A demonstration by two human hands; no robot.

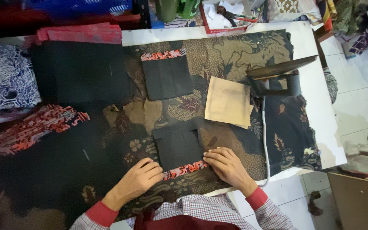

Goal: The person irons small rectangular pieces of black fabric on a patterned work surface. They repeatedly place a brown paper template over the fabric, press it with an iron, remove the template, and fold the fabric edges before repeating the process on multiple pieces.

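White table [320, 110] fills most of the frame, covered by a large dark patterned cloth [235, 55] with brown leaf and flower motifs. Black fabric sheet [79, 72] lies in the upper left; below it, at left centre, a red-and-black printed fabric strip [30, 130]. Blue-and-white printed cloth [7, 79] sits at the far left edge. Folded red fabric stack [81, 33] along the top left. Iron [277, 76] stands at the upper right of the cloth, its cord [265, 136] running down toward the lower edge of the table. Tan paper square [228, 102] lies just left of the iron, at centre right. One black fabric piece with a red printed band [167, 74] lies at upper centre. A second black fabric piece with red edge [179, 149] lies at lower centre, red band nearest the person. Left hand [143, 174] rests flat, fingers curled slightly, pressing the lower left corner of this piece. Right hand [226, 164] presses fingertips on its lower right edge. Neither hand grasps; both are flat on the fabric.
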